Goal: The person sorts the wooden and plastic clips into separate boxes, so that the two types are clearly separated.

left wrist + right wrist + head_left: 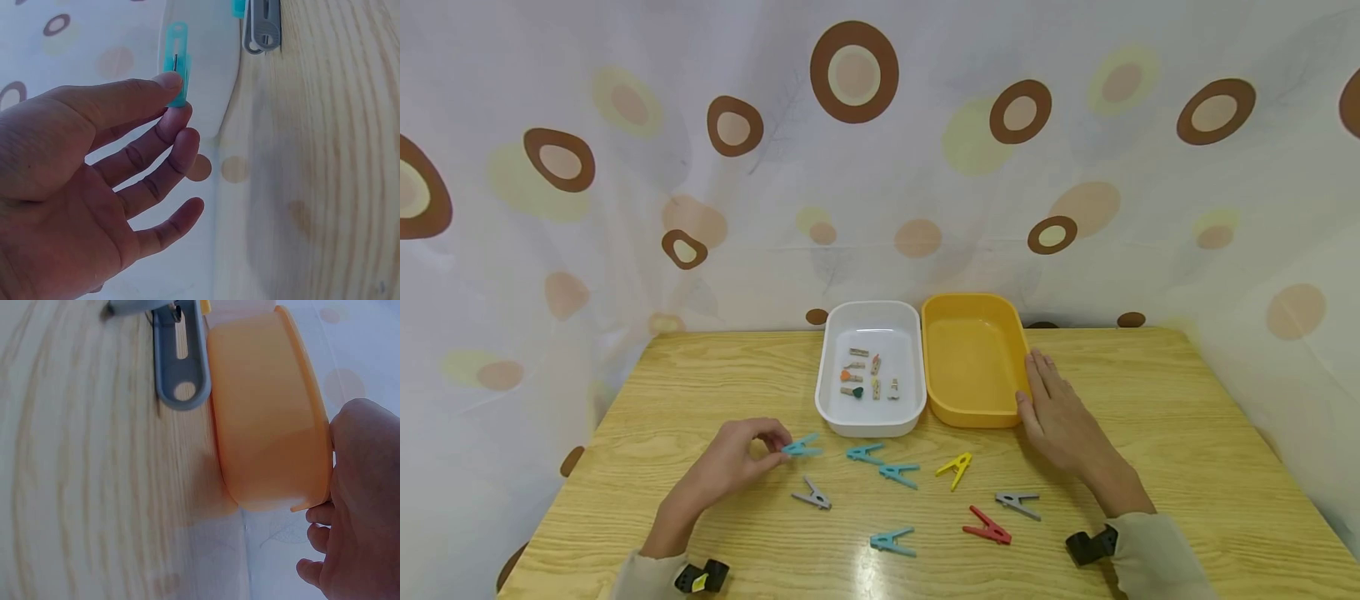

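Observation:
My left hand (733,458) pinches a light blue clothespin (802,447) between thumb and fingers, in front of the white tray's left corner. In the left wrist view the clothespin (177,59) points up from the fingertips, and the other fingers are spread loosely. My right hand (1063,417) rests against the right side of the yellow tray (977,417), its fingers fairly straight along the rim. In the right wrist view that hand (365,500) touches the rim of the tray (269,419). The yellow tray's visible floor holds nothing.
The white tray (868,429) holds several small wooden clips (852,377). On the wooden table (715,375) lie three more blue clothespins (898,475), two grey ones (1018,503), a yellow one (955,468) and a red one (988,527). A patterned curtain (880,183) hangs behind.

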`<state>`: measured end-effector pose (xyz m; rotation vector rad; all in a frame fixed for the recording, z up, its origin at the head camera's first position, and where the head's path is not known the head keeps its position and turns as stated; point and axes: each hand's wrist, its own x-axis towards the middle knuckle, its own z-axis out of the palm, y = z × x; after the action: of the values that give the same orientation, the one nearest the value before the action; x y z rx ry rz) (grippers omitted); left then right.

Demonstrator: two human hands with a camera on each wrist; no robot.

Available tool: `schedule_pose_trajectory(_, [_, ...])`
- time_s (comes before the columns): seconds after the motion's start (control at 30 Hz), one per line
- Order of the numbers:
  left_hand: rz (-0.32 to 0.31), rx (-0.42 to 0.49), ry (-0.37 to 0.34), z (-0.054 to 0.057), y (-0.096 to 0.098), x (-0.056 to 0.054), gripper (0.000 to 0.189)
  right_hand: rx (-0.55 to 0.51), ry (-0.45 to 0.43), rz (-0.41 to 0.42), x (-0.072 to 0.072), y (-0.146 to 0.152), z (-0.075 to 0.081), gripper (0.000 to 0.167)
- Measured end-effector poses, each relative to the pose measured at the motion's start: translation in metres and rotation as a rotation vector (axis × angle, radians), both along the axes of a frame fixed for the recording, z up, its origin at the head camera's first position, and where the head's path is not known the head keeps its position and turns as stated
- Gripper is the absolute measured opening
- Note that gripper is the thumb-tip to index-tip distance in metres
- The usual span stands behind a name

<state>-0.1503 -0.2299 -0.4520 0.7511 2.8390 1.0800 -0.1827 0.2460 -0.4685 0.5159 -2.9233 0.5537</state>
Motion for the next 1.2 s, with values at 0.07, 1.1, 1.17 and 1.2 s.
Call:
schedule_pose_trajectory(0.07, [-0.010, 0.010, 0.007, 0.002, 0.001, 0.000, 0.012, 0.002, 0.002, 0.004, 0.000, 0.000, 0.000, 0.065])
schedule_pose_trajectory(1.1, [-0.037, 0.094, 0.088, 0.027, 0.052, -0.015, 0.013, 0.025, -0.022, -0.011, 0.000, -0.003, 0.006, 0.065])
schedule_pose_trajectory(1.17, [-0.039, 0.111, 0.081, 0.028, 0.058, -0.017, 0.013, 0.023, -0.023, -0.015, 0.000, -0.004, 0.006, 0.064])
schedule_pose_trajectory(1.2, [-0.039, 0.118, 0.078, 0.028, 0.062, -0.018, 0.013, 0.023, -0.023, -0.016, 0.001, -0.004, 0.007, 0.064])
